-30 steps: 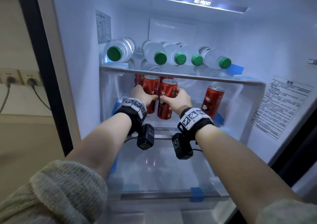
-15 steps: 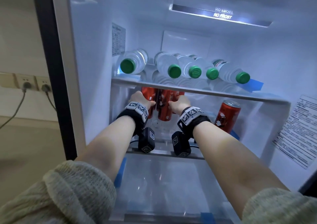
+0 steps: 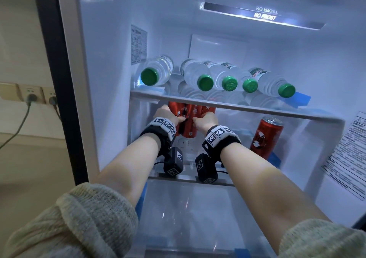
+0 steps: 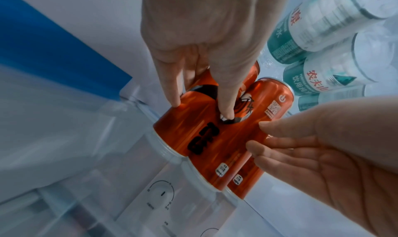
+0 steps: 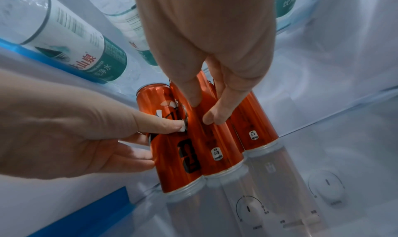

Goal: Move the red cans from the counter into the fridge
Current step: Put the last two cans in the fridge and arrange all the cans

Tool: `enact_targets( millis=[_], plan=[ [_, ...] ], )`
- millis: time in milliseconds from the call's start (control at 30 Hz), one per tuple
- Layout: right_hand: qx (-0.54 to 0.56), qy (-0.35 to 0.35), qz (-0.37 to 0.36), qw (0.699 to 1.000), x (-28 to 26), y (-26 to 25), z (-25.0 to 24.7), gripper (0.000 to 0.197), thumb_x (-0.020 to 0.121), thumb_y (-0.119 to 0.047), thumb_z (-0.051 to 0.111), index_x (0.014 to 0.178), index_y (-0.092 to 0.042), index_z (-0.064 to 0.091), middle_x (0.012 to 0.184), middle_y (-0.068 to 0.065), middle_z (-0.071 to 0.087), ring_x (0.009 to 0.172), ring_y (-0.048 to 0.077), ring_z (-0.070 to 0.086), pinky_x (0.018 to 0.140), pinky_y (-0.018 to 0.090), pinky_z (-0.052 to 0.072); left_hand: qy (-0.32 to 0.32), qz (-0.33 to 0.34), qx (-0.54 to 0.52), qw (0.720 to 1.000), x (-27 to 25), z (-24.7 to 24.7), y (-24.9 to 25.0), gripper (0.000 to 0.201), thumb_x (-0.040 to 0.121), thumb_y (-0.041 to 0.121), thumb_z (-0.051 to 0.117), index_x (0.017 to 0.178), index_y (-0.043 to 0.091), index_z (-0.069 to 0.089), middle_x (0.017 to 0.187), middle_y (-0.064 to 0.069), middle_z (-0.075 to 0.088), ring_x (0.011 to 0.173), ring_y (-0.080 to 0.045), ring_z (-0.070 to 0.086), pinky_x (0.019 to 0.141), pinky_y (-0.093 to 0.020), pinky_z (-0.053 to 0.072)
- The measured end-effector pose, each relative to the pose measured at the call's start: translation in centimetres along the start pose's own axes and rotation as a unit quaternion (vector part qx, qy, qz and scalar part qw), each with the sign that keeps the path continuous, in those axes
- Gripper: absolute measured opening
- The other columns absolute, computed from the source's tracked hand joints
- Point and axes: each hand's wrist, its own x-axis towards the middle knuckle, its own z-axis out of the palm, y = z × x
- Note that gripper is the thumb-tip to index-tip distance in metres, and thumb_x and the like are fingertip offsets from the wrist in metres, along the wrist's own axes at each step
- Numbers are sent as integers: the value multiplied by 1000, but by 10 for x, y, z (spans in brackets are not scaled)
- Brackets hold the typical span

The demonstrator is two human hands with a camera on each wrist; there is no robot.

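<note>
Several red cans point(image 3: 190, 117) stand close together at the back left of the fridge's lower shelf point(image 3: 223, 155). My left hand point(image 3: 167, 114) rests straight fingertips point(image 4: 226, 112) on the leftmost can point(image 4: 193, 130). My right hand point(image 3: 205, 120) touches the can next to it point(image 5: 215, 147) with straight fingers point(image 5: 213, 119). Neither hand curls round a can. Another red can point(image 3: 266, 138) stands alone at the right of the same shelf. The cluster's tops are hidden behind the glass shelf edge point(image 3: 237, 107).
Several green-capped water bottles point(image 3: 198, 75) lie on the glass shelf just above my hands. A clear drawer point(image 3: 188, 208) sits below my forearms. Bare shelf floor lies between the cluster and the lone can. The fridge's left wall point(image 3: 111, 79) is close to my left hand.
A second ago both hands gripped a can each near the shelf's front. The cans have gone back to the cluster at the rear, and the fingers have straightened to fingertip contact.
</note>
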Motion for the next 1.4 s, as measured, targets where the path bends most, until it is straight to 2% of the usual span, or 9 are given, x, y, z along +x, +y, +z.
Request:
enact_targets(
  millis=[100,233,467,733,800,933,1067,1200,1400],
  plan=[
    [-3,-5,2,1000,-9,1,-7,30,86,-21,60,109,-3,67,108,14,70,100,29,66,81,29,50,-2,-3,17,1000,-5,1,1,61,72,33,81,118,7,52,119,-9,63,104,-26,63,77,-29,42],
    [33,0,-7,999,-25,6,-21,37,86,-13,59,122,-8,55,124,10,60,115,27,58,101,35,46,5,-16,56,998,-15,2,7,74,71,34,81,126,4,42,130,-13,53,117,-29,57,89,-36,44],
    [8,78,-95,992,-57,16,-52,29,83,-14,53,109,-19,64,115,3,68,109,24,61,97,39,48,29,-36,74,996,-34,6,16,79,75,34,77,134,2,35,137,-16,46,124,-33,51,101,-40,41],
    [-76,318,-179,928,-95,34,-76,37,71,-7,56,106,-14,65,105,3,66,108,27,55,89,36,38,37,-79,96,992,-64,21,22,72,88,28,60,142,-6,27,144,-20,42,133,-33,42,107,-38,33],
    [-84,352,-183,914,-99,41,-83,47,68,-7,58,114,-12,63,115,7,64,115,30,54,93,37,38,33,-80,106,991,-74,22,24,72,89,26,61,143,-6,25,146,-21,38,135,-33,39,109,-37,31],
    [-113,331,-133,927,-102,58,-102,68,75,-12,61,140,-6,43,149,13,39,137,32,35,110,38,28,33,-86,93,991,-81,28,30,71,87,21,64,140,-7,26,145,-21,36,135,-32,37,109,-36,28],
    [-62,324,-15,944,-97,69,-117,89,75,-19,68,150,-12,21,156,16,20,140,32,30,113,41,30,36,-88,80,992,-80,30,33,71,86,20,64,139,-7,25,145,-21,36,135,-32,37,109,-36,28],
    [45,243,94,964,-81,74,-116,92,75,-19,72,147,-14,15,137,18,45,123,36,50,103,45,41,32,-81,104,991,-79,27,32,69,88,23,62,140,-4,25,146,-20,34,135,-32,37,108,-36,29],
    [76,211,66,972,-67,71,-114,58,79,-13,71,127,-7,38,123,16,57,110,33,59,90,35,44,45,-99,101,989,-56,23,20,80,82,27,66,143,3,23,147,-19,30,137,-37,32,112,-45,29]
  ],
)
